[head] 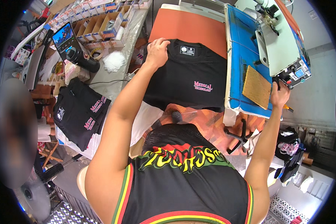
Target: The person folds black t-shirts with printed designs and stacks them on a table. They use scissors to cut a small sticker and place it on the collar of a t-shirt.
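Note:
A black T-shirt [182,75] lies spread over the orange platen [186,23] in front of me, with pink-and-white lettering on its chest and a printed label inside the collar. My left hand [158,53] is at the shirt's shoulder beside the collar, its fingers curled over the fabric edge. Off to the right stands a heat press machine with a control box [296,73]. My right hand [280,93] grips a black handle [276,80] just below that box. Near this hand, a tan pad [257,87] lies on the blue-covered surface [240,36].
Folded black shirts [79,112] with similar lettering are stacked at my left. Behind them are a dark bottle [82,60], a lit tablet [64,39], a pile of white squares [114,61] and cardboard bins [96,26]. A wheeled chair base [242,135] stands on the floor.

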A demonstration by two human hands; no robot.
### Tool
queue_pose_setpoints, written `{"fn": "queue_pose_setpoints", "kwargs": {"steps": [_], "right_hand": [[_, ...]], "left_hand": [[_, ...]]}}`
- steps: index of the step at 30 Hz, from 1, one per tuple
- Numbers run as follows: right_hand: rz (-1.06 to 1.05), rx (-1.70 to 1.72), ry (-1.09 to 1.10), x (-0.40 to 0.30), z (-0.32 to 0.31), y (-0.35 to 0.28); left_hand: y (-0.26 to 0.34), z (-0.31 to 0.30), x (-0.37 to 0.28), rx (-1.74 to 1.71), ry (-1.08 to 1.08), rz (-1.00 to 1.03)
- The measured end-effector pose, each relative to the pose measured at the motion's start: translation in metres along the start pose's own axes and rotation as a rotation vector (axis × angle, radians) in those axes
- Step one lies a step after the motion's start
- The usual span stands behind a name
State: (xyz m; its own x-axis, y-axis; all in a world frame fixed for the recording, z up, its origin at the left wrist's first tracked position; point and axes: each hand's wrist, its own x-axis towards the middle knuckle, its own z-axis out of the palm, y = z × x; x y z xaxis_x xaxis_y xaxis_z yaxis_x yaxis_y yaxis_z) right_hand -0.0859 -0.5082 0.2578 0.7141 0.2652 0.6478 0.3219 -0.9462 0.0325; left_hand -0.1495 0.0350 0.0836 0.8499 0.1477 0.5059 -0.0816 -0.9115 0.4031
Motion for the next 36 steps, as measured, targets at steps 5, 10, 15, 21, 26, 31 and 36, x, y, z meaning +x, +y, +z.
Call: {"fn": "queue_pose_setpoints", "kwargs": {"steps": [5, 10, 15, 21, 26, 31, 36], "right_hand": [[0.174, -0.100, -0.064, -0.007, -0.005, 0.046], [0.375, -0.345, -0.134, 0.004, -0.028, 0.018], [-0.384, 0.362, -0.195, 0.027, 0.048, -0.126], [-0.919, 0.552, -1.430, 0.068, 0.079, -0.258], [-1.441, 0.837, -1.485, -0.010, 0.018, -0.397], [-2.151, 0.487, -1.675, -0.215, -0.028, -0.445], [-2.541, 0.207, -1.463, -0.387, -0.060, -0.382]], "left_hand": [[-0.012, 0.019, 0.028, 0.342, -0.267, -0.216], [0.000, -0.023, 0.029, 0.081, -0.050, 0.079], [0.052, -0.100, -0.024, -0.030, 0.041, 0.400], [0.170, -0.205, -0.255, -0.069, -0.239, -0.487], [0.328, -0.195, -0.472, 0.101, -0.363, -1.418], [0.529, -0.069, -0.610, 0.266, 0.165, -2.063], [0.723, 0.080, -0.629, 0.267, 0.605, -2.518]]}}
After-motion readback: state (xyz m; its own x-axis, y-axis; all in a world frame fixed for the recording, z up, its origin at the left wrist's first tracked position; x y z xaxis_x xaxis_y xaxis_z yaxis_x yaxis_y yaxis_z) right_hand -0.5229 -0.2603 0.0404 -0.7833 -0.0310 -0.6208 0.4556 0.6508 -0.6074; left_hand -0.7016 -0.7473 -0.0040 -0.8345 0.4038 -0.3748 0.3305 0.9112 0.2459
